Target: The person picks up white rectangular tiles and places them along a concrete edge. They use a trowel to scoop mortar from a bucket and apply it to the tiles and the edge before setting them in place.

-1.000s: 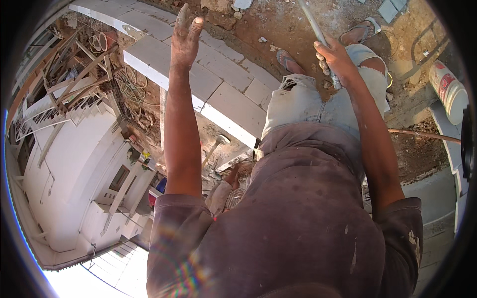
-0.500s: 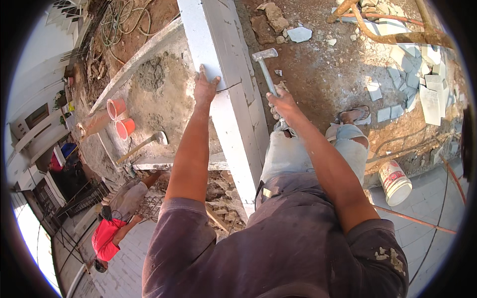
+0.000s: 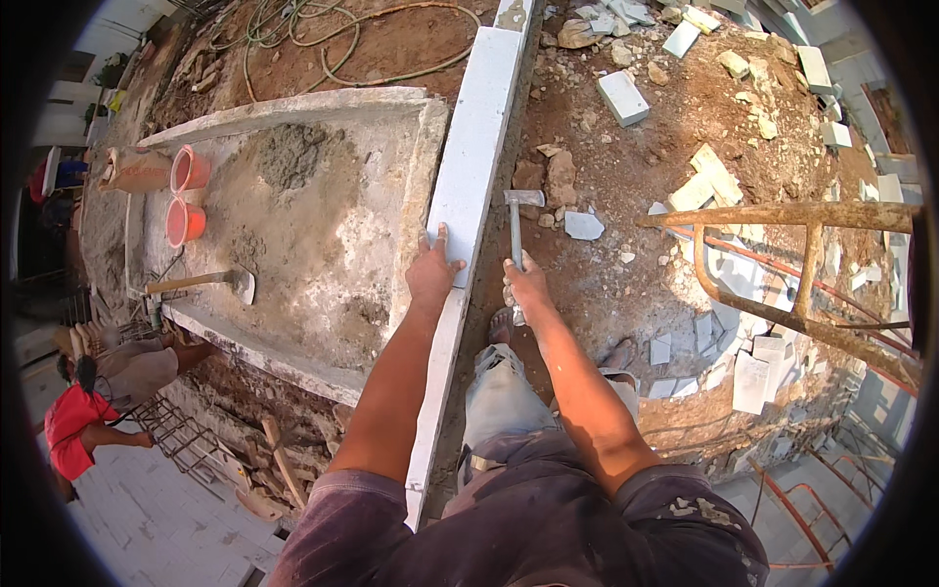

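Observation:
My left hand (image 3: 433, 271) lies flat on a long row of white blocks (image 3: 476, 147) that runs away from me, fingers spread on its top edge. My right hand (image 3: 526, 289) grips the handle of a metal hammer (image 3: 517, 220), whose head points away over the red dirt just right of the blocks. Below my arms I see my feet in sandals (image 3: 618, 354) on the dirt.
Left of the blocks lies a shallow concrete mixing bed (image 3: 323, 225) with a mortar heap, a hoe (image 3: 201, 283) and two orange buckets (image 3: 186, 196). Broken white block pieces (image 3: 709, 176) litter the dirt at right. A rusty scaffold frame (image 3: 802, 264) stands right. A person in red (image 3: 78, 421) crouches lower left.
The view has swung so the white block row now runs straight ahead. My left hand stays on the blocks and my right still holds the hammer, now lower beside the row.

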The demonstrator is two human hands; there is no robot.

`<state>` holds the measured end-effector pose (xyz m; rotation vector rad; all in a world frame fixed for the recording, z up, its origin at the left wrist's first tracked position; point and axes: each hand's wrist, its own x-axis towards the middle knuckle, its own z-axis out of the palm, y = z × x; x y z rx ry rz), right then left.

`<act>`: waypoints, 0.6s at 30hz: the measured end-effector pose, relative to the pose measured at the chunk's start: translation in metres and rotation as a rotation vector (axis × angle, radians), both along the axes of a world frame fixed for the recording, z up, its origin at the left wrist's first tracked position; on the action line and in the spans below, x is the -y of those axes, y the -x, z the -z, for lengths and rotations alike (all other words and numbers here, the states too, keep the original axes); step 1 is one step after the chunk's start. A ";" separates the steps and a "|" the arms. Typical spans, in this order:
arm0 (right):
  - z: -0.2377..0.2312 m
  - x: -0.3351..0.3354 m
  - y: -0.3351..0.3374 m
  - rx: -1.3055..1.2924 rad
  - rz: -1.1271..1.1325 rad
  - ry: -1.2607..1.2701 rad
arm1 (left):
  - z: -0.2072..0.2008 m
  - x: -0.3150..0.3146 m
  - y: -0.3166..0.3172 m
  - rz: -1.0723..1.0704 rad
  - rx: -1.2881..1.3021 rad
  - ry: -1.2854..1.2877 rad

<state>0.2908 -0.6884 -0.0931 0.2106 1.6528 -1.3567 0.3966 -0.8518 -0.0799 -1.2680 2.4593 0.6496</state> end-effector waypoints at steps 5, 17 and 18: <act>-0.043 0.030 0.077 -0.758 -0.227 -0.150 | 0.005 -0.005 0.001 -0.015 -0.020 0.027; -0.015 0.091 0.230 -1.028 -0.740 -0.319 | 0.009 -0.011 0.010 -0.067 -0.010 0.012; -0.013 0.087 0.229 -1.019 -0.730 -0.292 | 0.009 -0.017 0.005 -0.066 -0.020 0.036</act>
